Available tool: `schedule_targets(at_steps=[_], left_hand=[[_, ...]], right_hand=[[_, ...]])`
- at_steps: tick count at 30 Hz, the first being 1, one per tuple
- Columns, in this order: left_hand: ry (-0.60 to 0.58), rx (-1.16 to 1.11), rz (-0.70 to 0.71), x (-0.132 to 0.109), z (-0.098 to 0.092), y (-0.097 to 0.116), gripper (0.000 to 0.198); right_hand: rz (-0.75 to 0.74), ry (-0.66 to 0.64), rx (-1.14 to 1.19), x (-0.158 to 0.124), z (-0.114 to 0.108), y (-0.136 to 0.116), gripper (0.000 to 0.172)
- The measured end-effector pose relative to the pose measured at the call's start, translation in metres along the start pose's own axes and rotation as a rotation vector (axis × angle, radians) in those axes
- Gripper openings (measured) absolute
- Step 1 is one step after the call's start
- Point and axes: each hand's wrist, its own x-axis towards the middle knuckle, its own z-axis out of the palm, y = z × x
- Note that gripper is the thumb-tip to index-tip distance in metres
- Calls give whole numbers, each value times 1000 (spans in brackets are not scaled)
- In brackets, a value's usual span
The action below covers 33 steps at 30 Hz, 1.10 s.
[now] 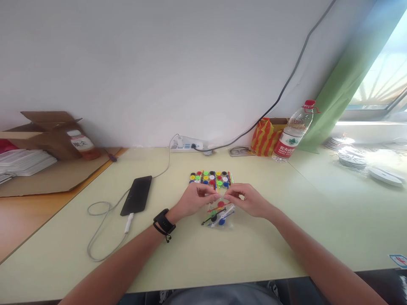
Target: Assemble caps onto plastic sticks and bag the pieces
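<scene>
Clear, soft plastic took centre stage: a small see-through plastic bag [227, 225] of round coloured discs [221, 221] and slim arrow-shaped pieces [208, 220], right below both sets of fingertips! The left hand [194, 199], a black strapped watch [164, 222] at its wrist, had thumb and forefinger pinched on the bag's upper edge, and the right hand [250, 201] mirrored it, nipping the plastic from the other side, fingertips almost meeting. So the step in hand looked like working at the bag's mouth; pressing it or parting it, sealed or not, could not be told. Just beyond the knuckles lay clear packets of multicoloured discs [212, 177], and well off to the left hand's outer side rested a flat black smartphone [136, 195]. Next move, by that reading, called for a light, even pinch, both hands level, the pieces kept low and clear of the fingers
</scene>
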Motion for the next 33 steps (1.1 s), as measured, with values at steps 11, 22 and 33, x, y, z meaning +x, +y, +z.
schedule_targets(at_steps=[11,22,33], left_hand=[[-165,-9,-98,-6,2,12,36],[-122,224,-27,-13,26,-8,48],[-161,262,-53,-13,26,-7,42]], right_hand=[[43,-231,-83,-15,-41,-21,38],[158,360,-698,-26,-147,12,36],[305,93,-1073,11,-86,92,37]])
